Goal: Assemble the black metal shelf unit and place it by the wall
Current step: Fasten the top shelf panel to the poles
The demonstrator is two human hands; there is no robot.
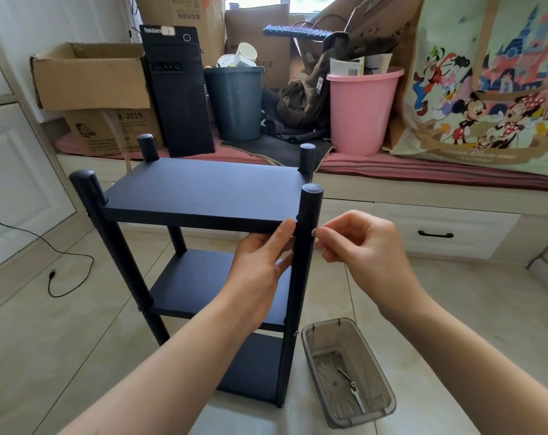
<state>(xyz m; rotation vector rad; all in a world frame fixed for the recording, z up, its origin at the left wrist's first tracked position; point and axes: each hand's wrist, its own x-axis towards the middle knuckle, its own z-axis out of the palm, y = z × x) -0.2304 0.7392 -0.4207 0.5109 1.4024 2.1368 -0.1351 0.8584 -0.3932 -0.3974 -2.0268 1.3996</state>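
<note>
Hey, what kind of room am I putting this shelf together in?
Probably a spare room at home used for storage. A cushioned window seat with drawers beneath is piled with cardboard boxes, a computer tower and a pink bin, and the floor is tiled.

One black metal three-tier shelf unit, two bare hands — left, right — two plastic bins — grey, pink — one clear plastic tray.
</note>
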